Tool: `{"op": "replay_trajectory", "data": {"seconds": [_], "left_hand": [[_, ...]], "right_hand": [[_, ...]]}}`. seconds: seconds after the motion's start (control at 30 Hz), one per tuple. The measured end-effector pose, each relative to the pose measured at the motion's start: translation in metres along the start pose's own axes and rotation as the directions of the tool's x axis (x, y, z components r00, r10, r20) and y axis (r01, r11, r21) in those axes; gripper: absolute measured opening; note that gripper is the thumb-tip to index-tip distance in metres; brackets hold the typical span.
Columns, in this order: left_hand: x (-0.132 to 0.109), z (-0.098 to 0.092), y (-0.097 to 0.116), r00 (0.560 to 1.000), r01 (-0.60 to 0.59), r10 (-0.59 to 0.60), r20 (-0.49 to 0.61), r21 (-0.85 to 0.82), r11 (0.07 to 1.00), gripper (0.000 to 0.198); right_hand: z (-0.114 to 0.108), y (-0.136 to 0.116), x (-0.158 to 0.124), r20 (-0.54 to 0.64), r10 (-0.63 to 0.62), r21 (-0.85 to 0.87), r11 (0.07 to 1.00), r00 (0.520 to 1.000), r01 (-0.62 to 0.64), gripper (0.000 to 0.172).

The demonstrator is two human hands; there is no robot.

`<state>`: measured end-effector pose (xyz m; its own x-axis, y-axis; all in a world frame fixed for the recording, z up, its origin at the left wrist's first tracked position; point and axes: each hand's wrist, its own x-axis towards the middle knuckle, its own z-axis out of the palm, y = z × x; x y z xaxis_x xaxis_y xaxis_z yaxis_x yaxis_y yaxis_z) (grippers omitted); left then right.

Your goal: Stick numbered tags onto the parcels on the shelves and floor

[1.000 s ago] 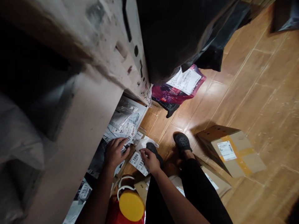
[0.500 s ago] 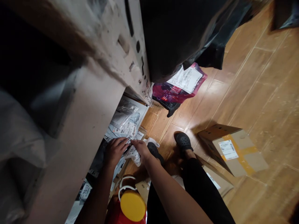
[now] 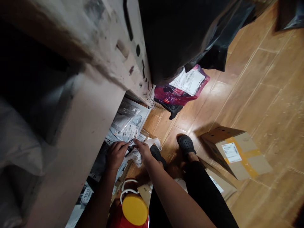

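Observation:
My right hand (image 3: 144, 151) pinches a white strip of printed number labels (image 3: 136, 157), which curls below its fingers and trails off to the right as a pale tail. Close on the left, my left hand (image 3: 117, 155) has its fingers bent together, with the tips by a label (image 3: 131, 141) ending in "003". Whatever lies under those fingertips is hidden. Both hands are over grey parcels (image 3: 125, 131) with shipping labels, on the low shelf. A clear plastic packet (image 3: 124, 115) rests on top of them.
A white perforated shelf post (image 3: 133, 53) and a shelf board (image 3: 80, 126) rise at left. A yellow-lidded container (image 3: 135, 209) stands below my hands. Cardboard boxes (image 3: 247, 158) sit right of my feet. A purple parcel (image 3: 175, 93) lies under a large black bag (image 3: 180, 38).
The label strip has shifted and its pale tail spreads further to the right. My left fingers have drawn back slightly and bent more. The right fingertips are now up by the "003" label.

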<state>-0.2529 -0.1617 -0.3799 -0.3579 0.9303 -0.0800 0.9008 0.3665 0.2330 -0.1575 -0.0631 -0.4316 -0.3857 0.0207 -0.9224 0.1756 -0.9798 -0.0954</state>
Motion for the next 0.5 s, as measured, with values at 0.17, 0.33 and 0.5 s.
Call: {"op": "replay_trajectory", "data": {"seconds": [0.17, 0.33, 0.5], "left_hand": [[-0.007, 0.004, 0.002, 0.998, -0.055, 0.053, -0.036, -0.041, 0.998, 0.014], [-0.009, 0.010, 0.003, 1.000, -0.028, 0.028, 0.002, -0.038, 0.999, 0.016], [0.008, -0.003, 0.013, 0.993, 0.055, -0.057, 0.104, 0.023, 0.998, 0.012]], "right_hand": [[0.007, 0.000, 0.016, -0.053, -0.037, -0.141, 0.990, 0.998, 0.030, 0.032], [0.012, 0.000, 0.022, -0.138, -0.130, -0.286, 0.954, 0.982, 0.086, 0.039], [0.005, -0.003, 0.019, -0.148, -0.204, -0.387, 0.912, 0.968, 0.134, 0.027]]}}
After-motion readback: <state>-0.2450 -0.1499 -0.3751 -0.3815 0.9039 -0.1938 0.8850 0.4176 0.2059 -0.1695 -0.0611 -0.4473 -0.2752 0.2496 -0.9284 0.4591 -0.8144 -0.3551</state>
